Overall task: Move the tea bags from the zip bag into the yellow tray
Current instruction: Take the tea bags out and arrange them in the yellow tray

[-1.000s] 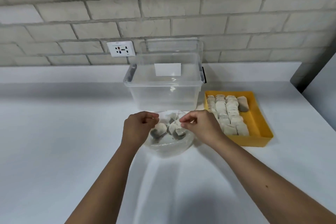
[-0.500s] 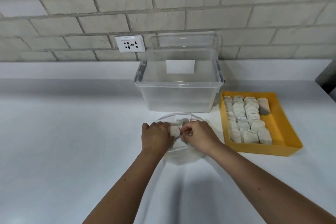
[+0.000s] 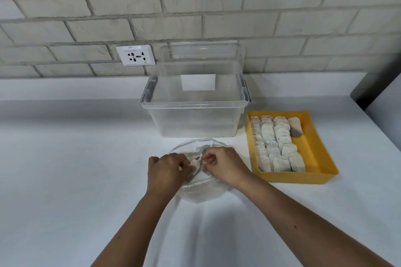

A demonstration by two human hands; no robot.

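A clear zip bag (image 3: 199,191) lies on the white counter in front of me, with a few tea bags (image 3: 193,163) showing at its mouth. My left hand (image 3: 166,172) grips the left edge of the bag's opening, fingers curled. My right hand (image 3: 223,166) pinches the right edge of the opening, close against the left hand. To the right sits the yellow tray (image 3: 314,151), holding several pale tea bags (image 3: 275,143) laid in rows along its left side. Most of the bag's contents are hidden by my hands.
A large clear plastic storage box (image 3: 193,115) stands just behind the bag, against the brick wall. A white wall socket (image 3: 135,55) is to its upper left. A dark edge (image 3: 377,84) cuts in at the far right of the counter.
My hands have come closer together over the bag's mouth, hiding most of the tea bags. The view has shifted left, so everything appears further right.
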